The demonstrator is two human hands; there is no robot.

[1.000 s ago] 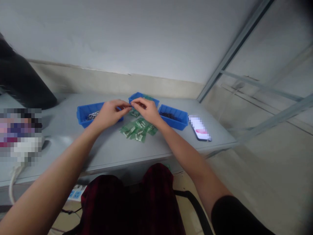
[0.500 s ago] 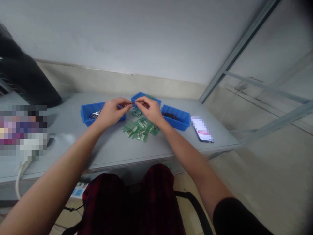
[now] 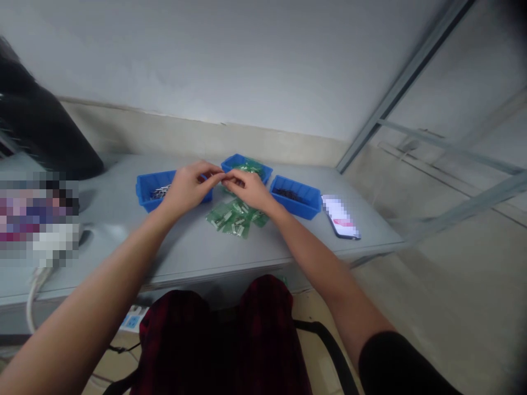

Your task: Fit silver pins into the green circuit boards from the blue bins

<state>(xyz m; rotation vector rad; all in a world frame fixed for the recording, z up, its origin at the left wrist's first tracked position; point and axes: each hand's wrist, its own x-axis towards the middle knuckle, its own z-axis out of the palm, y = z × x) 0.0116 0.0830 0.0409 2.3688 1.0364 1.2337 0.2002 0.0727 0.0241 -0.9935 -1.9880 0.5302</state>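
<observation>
My left hand (image 3: 192,185) and my right hand (image 3: 250,188) meet fingertip to fingertip above the desk. Both are closed in a pinch; whatever sits between the fingers is too small or hidden to make out. Partly behind my left hand is a blue bin (image 3: 148,189) holding shiny metal pieces (image 3: 160,192). Beyond my right hand, another blue bin (image 3: 267,171) contains green packets (image 3: 250,166). A third blue bin (image 3: 302,207), to the right, holds dark small pieces (image 3: 288,195). Below my hands lie several green packets (image 3: 234,219) with metal parts inside.
A phone (image 3: 341,218) with a lit screen lies at the desk's right side. On the left stand a large black object (image 3: 53,131) and a white plug-like item with a cable (image 3: 31,307). A metal frame (image 3: 379,120) rises at the right, and a wall backs the grey desk (image 3: 185,258).
My right hand has lowered slightly and its fingers have curled closer to my left fingertips. The green packets in the back bin show more now. My left hand stays nearly in place.
</observation>
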